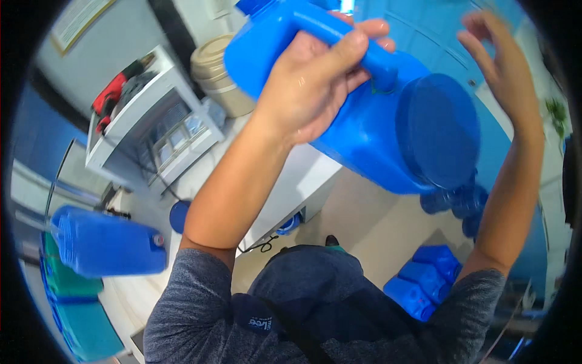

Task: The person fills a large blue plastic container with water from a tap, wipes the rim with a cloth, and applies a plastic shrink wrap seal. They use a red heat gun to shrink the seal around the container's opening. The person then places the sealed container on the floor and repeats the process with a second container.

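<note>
My left hand [321, 79] is wrapped round the handle of a big blue plastic water jug [357, 142], held up in front of me and tilted on its side. Its wide round blue cap [439, 130] faces to the right and toward me. Drops of water glisten on the hand. To the right of the jug, my right hand [500, 67] is raised with thumb and fingers apart, a little blurred. It holds nothing and does not touch the jug.
On the white counter [297, 182] at left stand another blue jug [115, 242] and a white shelf unit [163, 124]. Behind is a beige lidded bin [221, 73]. Blue jugs [421, 279] sit on the floor at lower right, with clear blue bottles [458, 203] farther back.
</note>
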